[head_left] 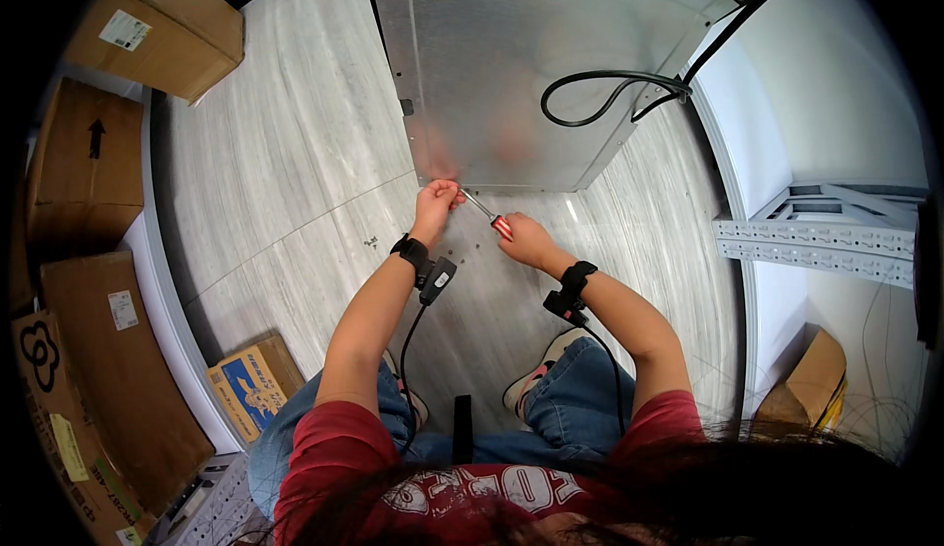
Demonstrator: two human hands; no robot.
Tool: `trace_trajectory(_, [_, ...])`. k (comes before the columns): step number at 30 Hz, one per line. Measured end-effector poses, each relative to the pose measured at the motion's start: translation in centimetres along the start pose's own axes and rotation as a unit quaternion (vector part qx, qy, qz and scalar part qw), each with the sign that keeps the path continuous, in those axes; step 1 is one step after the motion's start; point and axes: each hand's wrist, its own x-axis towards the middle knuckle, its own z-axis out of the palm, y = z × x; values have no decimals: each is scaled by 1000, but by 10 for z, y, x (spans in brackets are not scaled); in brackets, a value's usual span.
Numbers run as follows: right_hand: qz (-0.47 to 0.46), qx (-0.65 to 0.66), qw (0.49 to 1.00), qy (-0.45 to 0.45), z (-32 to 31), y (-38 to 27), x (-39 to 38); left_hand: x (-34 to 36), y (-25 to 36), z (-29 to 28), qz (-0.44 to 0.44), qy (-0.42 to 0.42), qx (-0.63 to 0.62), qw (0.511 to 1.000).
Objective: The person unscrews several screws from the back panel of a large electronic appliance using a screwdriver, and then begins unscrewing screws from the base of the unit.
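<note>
My right hand [529,242] is wrapped round the red handle of a screwdriver [481,206]. Its metal shaft points up and left, toward the bottom edge of a large grey metal panel [511,103]. Right at the shaft's tip, by the panel's lower left corner, my left hand [435,212] is closed in a pinch. What lies between those fingertips is too small to make out. Several small screw-like bits [371,242] lie on the floor near my left forearm and between my arms.
A looped black cable [590,76] hangs across the panel's right side. Cardboard boxes [87,157] line the left, with a small yellow and blue box [258,387] by my left knee. White perforated metal rails [816,251] jut in from the right. The floor [285,133] is grey wood-look.
</note>
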Motion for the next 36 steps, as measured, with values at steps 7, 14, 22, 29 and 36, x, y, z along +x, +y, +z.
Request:
trace_trajectory(7, [-2,2,1000,0,2,-2,-1,4,-5,-3,-1,-6,7,1000])
trace_trajectory(14, [-4,-3,1000,-14,0,-2,-1,3,-2,-4,12,-6,12,1000])
trace_trajectory(22, [-19,38,999,-26,8,1,-5,1,-3,-4,9,-4,31,999])
trace_trajectory(29, [-35,35,999,-17,5,-2,-5,2,1,-6,-17,-6,15,1000])
trace_trajectory(36, [1,26,999,-41,-1,-7,-7,-2,5,-3,-51,-26,-63,996])
